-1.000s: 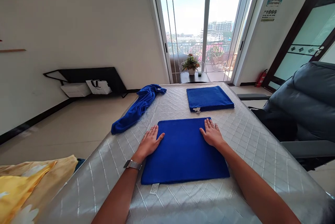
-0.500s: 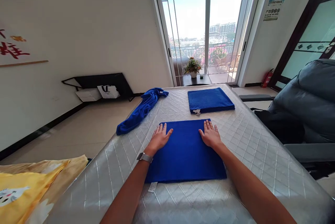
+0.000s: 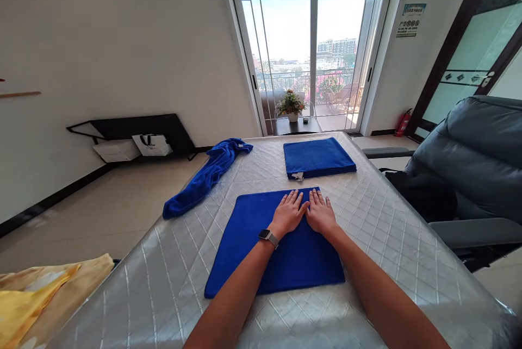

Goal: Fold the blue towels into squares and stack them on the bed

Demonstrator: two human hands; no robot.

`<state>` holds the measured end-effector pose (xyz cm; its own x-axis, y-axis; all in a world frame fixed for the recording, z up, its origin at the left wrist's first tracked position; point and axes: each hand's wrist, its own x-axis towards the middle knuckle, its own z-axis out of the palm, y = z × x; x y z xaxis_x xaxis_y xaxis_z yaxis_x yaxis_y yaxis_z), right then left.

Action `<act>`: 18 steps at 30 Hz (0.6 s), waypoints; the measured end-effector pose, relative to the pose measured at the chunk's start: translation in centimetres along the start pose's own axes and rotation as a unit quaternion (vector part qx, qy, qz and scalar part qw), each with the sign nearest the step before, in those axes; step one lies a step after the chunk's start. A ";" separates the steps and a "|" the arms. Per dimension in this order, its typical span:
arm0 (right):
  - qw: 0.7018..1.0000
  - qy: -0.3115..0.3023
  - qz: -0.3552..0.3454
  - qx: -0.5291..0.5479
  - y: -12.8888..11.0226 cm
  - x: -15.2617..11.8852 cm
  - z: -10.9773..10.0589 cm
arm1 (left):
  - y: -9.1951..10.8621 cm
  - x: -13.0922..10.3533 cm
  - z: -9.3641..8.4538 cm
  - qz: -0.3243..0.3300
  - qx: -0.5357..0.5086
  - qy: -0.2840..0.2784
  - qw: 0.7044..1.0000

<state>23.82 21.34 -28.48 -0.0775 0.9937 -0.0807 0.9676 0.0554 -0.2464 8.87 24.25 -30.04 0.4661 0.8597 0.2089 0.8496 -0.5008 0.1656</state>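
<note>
A blue towel [image 3: 244, 240], folded into a flat rectangle, lies on the silver quilted mattress [image 3: 163, 284] in front of me. Both hands press flat on its far part, side by side, with thumbs almost touching. My left hand [image 3: 288, 212], a watch on its wrist, rests right of the towel's middle with fingers stretched out. Close to the towel's far right corner lies my right hand [image 3: 321, 213], its fingers also straight. Beyond them sits a neat stack of folded blue towels [image 3: 320, 157] with a white tag at its near edge. A crumpled blue towel [image 3: 207, 178] lies along the mattress's left edge.
A dark padded armchair [image 3: 481, 164] stands at the right. Bedding in yellow and tan [image 3: 53, 300] shows at the lower left. Past the mattress are a small table with a potted plant [image 3: 292, 105] and a sliding glass door. A white bag [image 3: 152, 145] leans by the left wall.
My left hand has slid right across the towel, from its left edge to beside my right hand. My right hand stays near the far right corner. The camera view has turned slightly right.
</note>
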 end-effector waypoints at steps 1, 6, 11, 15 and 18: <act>1.000 0.001 0.004 0.005 -0.1 0.1 0.0 | -1.1 -0.6 -0.4 -0.009 0.009 -0.003 1.000; 1.000 -0.011 0.013 0.017 -0.1 0.2 0.0 | -8.6 -4.6 -2.9 -0.098 0.052 -0.026 0.993; 1.000 -0.014 0.013 0.004 0.0 0.1 -0.2 | -14.5 -7.5 -3.6 -0.174 0.075 -0.013 0.982; 1.000 -0.002 0.008 -0.016 0.1 0.2 -0.2 | -15.3 -7.8 -2.9 -0.183 0.074 -0.001 0.980; 1.000 0.014 0.000 -0.027 0.3 0.8 -0.2 | -14.8 -7.6 -2.8 -0.181 0.076 0.003 0.981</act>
<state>24.13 22.14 -28.44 -0.0705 0.9961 -0.0533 0.9793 0.0589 -0.1939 -7.93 24.82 -31.35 0.1258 0.9777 0.1682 0.9862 -0.1416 0.0853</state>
